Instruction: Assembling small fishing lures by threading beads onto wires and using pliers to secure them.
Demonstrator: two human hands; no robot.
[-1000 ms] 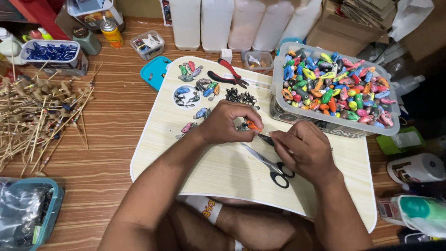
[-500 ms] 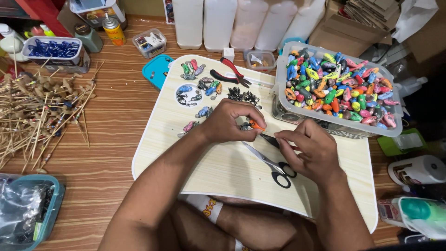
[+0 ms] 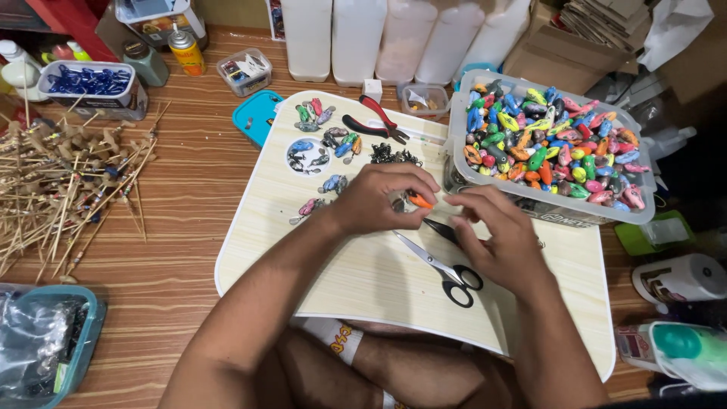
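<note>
I see my left hand (image 3: 379,198) pinching a small orange piece (image 3: 419,201) at mid-frame over the pale board (image 3: 363,280); my right hand (image 3: 500,242) sits just beside it, fingers curled, grip unclear; scissors (image 3: 443,266) lie below them; the tub of coloured pieces (image 3: 553,144) crowds the right; pliers (image 3: 375,125) above; bare board lies lower left; sticks (image 3: 60,189) spread far left.

Two bare forearms with no sleeves, no watch or bracelet at either wrist, left hand (image 3: 376,198) and right hand (image 3: 496,241) without gloves or rings, short plain fingernails, bare knees below, white garment (image 3: 331,334) with orange-and-black print
</note>
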